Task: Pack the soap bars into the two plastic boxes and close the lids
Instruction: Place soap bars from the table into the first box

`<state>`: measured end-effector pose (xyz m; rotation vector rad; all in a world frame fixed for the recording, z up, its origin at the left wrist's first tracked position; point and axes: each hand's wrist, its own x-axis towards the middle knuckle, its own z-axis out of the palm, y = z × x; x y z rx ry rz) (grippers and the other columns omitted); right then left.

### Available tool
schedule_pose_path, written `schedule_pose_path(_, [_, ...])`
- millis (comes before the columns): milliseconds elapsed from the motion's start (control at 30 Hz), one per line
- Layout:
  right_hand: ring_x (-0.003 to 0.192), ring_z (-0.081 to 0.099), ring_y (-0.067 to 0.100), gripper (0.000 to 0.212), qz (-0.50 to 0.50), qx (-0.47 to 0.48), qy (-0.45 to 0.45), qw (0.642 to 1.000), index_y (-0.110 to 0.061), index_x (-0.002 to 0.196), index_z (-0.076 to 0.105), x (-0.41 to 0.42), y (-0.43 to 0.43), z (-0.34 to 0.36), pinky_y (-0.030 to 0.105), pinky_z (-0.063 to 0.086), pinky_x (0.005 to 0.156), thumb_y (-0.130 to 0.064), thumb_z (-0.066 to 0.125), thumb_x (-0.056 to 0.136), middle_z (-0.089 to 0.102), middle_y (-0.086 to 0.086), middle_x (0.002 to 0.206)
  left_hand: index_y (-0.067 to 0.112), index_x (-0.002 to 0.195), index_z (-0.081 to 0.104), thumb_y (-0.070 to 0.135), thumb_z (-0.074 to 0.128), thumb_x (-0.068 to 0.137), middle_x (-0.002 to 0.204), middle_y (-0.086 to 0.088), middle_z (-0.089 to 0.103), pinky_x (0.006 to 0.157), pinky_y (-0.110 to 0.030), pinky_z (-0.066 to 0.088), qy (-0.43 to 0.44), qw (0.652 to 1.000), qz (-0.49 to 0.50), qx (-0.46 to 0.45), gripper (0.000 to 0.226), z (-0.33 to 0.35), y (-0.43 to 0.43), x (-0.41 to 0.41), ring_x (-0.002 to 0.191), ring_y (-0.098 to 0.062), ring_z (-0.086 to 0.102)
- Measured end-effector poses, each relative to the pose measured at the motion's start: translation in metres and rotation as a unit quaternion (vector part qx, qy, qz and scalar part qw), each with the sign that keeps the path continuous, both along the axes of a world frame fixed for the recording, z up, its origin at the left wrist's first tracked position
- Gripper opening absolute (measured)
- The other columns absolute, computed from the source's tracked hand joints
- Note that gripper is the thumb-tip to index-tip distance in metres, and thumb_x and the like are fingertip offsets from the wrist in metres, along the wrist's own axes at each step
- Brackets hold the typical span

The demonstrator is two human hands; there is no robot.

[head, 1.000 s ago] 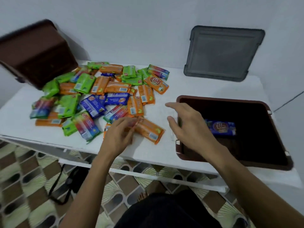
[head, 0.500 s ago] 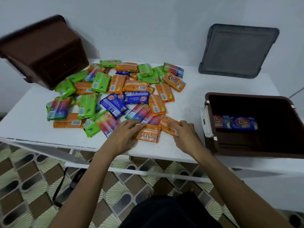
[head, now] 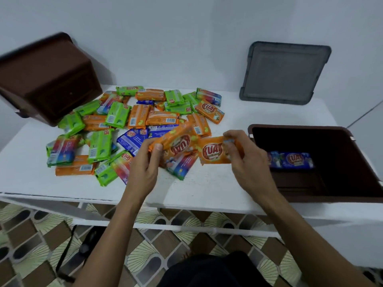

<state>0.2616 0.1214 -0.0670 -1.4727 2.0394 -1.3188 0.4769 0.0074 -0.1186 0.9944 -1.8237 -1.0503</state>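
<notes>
Only 2 soap bars (head: 291, 160) inside box (head: 300, 128).

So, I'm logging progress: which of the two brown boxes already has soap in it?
The right box, upright and open, with blue bars inside. The left box is tipped, its base facing the camera.

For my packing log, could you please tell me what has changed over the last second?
The left hand gripped one orange bar, the right hand a second orange bar, and both lifted them off the table. Blue bars, box, pile and lid stayed put.
</notes>
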Motion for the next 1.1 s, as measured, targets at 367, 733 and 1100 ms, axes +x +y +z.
schedule_pose_path(367, [0.096,0.066,0.012,0.013,-0.020,-0.016,-0.076,0.997,-0.015,0.103,0.068,-0.130,0.051,0.016,0.025,0.058,0.075,-0.015,0.056,0.096,0.068,-0.003,0.102,0.017,0.118,0.056,0.011,0.051,0.097,0.110,0.020,0.060,0.063,-0.030,0.059,0.136,0.987,-0.062,0.050,0.022,0.037,0.034,-0.104,0.095,-0.014,0.066])
schedule_pose_path(733, [0.095,0.067,0.016,0.026,0.068,0.199,-0.159,0.965,-0.014,0.113,0.061,-0.211,0.042,-0.036,0.028,0.060,0.070,0.000,0.051,0.094,0.062,0.014,0.117,0.025,0.122,0.054,0.016,0.053,0.098,0.095,-0.008,0.066,0.059,-0.028,0.048,0.076,0.990,-0.090,0.080,0.025,0.020,0.063,-0.193,0.072,-0.013,0.059])
schedule_pose_path(1100, [0.082,0.068,0.018,0.033,0.139,0.321,0.125,0.929,-0.022,0.128,0.054,-0.216,0.025,-0.056,0.028,0.058,0.069,-0.014,0.056,0.096,0.062,0.011,0.114,0.025,0.132,0.050,0.014,0.058,0.095,0.116,-0.004,0.067,0.073,-0.024,0.054,0.055,0.985,-0.129,0.105,0.039,0.019,0.062,-0.198,0.105,-0.018,0.065])
